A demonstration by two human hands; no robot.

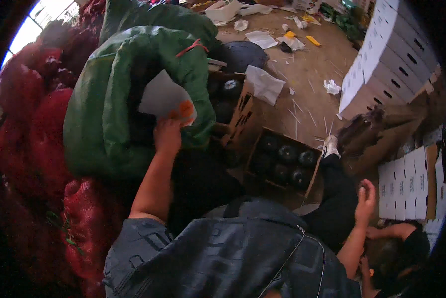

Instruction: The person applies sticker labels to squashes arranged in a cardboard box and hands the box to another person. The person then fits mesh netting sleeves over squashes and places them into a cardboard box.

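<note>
My left hand (169,130) holds a white sheet of paper or thin bag with orange print (167,97) by its lower edge, over the dark opening of a big green woven sack (114,104). The sack has a red tie at its top. My right hand (366,197) is raised at the right with its fingers bent upward, and nothing shows in it. Before me stands an open cardboard box (282,160) of dark round items, several of them visible. Another cardboard box (237,106) with similar dark items stands beside the sack.
Red mesh sacks (51,123) fill the left side. White cartons (390,63) are stacked at the upper right, with more cartons (403,186) lower right. Paper scraps and thin sticks litter the brown floor (305,85). Another person's arms (390,231) are close by my right arm.
</note>
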